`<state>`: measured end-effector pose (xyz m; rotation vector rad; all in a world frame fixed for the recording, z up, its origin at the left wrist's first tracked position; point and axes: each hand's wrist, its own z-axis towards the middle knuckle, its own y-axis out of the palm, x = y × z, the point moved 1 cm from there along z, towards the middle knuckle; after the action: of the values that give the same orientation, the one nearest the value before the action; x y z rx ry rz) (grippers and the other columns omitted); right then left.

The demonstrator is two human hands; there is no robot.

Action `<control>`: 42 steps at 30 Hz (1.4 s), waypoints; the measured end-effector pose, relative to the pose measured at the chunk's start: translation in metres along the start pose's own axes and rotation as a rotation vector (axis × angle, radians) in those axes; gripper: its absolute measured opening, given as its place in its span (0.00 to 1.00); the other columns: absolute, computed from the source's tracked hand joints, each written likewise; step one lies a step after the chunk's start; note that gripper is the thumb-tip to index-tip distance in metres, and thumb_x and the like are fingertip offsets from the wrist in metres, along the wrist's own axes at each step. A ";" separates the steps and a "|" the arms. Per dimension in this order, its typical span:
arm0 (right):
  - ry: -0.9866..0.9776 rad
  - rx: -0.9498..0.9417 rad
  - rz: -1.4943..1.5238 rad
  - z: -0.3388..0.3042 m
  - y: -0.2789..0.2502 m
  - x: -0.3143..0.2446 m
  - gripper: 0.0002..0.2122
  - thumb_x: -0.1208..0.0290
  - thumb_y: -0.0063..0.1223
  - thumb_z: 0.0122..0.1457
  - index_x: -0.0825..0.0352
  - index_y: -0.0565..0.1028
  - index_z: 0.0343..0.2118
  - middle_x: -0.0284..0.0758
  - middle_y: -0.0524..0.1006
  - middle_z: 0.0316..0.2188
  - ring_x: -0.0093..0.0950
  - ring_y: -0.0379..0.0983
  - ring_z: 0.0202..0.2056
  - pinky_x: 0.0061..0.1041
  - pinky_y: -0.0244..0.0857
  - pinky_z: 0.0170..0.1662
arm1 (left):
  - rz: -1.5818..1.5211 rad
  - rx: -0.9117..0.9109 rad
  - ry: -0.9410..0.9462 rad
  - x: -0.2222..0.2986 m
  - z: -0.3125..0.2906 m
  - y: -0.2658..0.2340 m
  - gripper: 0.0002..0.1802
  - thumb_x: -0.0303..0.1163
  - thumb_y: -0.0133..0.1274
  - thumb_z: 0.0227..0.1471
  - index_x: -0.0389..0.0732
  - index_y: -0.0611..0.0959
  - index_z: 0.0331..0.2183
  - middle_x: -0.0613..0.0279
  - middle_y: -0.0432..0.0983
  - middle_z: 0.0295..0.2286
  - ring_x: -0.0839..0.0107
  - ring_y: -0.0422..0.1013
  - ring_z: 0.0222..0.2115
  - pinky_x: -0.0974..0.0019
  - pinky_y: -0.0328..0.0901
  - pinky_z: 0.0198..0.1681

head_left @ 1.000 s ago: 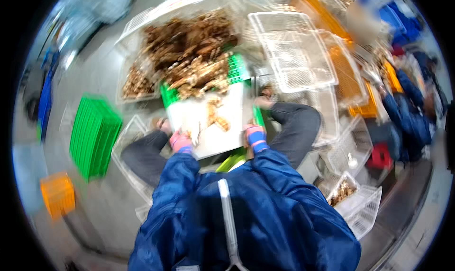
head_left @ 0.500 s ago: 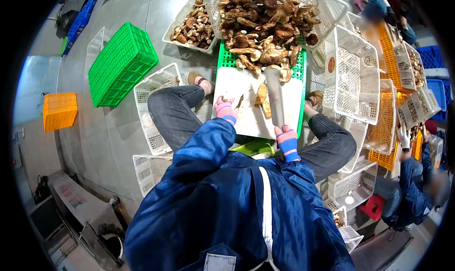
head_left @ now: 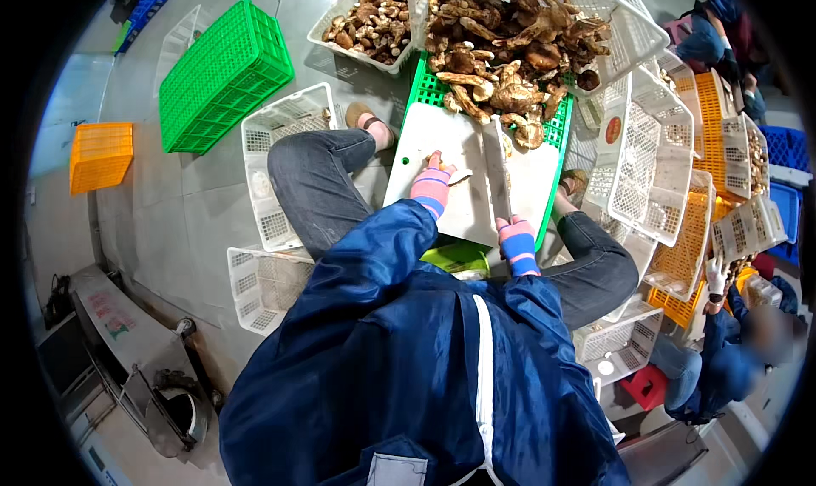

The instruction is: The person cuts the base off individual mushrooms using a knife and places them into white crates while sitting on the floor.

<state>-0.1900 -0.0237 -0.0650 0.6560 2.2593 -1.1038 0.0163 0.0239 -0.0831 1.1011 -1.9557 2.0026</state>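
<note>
A pale mushroom piece lies on the white rectangular cutting board, just beside the left hand and left of the broad steel cleaver blade. The board rests on a green plastic crate; behind it, a white lattice basket holds a heap of brown mushrooms — a smaller white basket holds more. The left hand, gloved pink, presses on the piece, fingers bent. The right hand is clenched around the cleaver's handle.
</note>
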 end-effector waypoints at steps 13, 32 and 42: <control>-0.204 -0.006 -0.426 -0.034 0.013 -0.059 0.13 0.66 0.42 0.40 0.67 0.70 0.28 0.49 0.70 0.19 0.45 0.67 0.24 0.36 0.61 0.28 | 0.228 -0.001 -0.166 -0.021 -0.021 0.018 0.06 0.33 0.47 0.36 0.42 0.73 0.23 0.59 0.67 0.26 0.64 0.67 0.29 0.65 0.63 0.30; -0.164 -0.048 -0.550 -0.006 0.022 -0.062 0.11 0.64 0.42 0.40 0.66 0.71 0.23 0.48 0.70 0.19 0.44 0.67 0.24 0.36 0.61 0.30 | 0.080 -0.078 -0.302 -0.020 -0.027 0.009 0.22 0.39 0.52 0.35 0.41 0.69 0.35 0.53 0.67 0.33 0.60 0.64 0.34 0.62 0.61 0.35; -0.163 -0.231 -0.516 -0.048 0.019 -0.063 0.15 0.65 0.43 0.42 0.60 0.71 0.36 0.43 0.72 0.26 0.39 0.68 0.30 0.30 0.62 0.36 | -0.192 -0.043 -0.438 -0.039 -0.037 0.023 0.13 0.35 0.51 0.34 0.39 0.75 0.26 0.50 0.71 0.25 0.55 0.67 0.28 0.59 0.62 0.32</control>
<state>-0.1439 0.0136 -0.0099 -0.1188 2.4221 -1.0464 0.0172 0.0689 -0.1200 1.7620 -1.9662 1.7206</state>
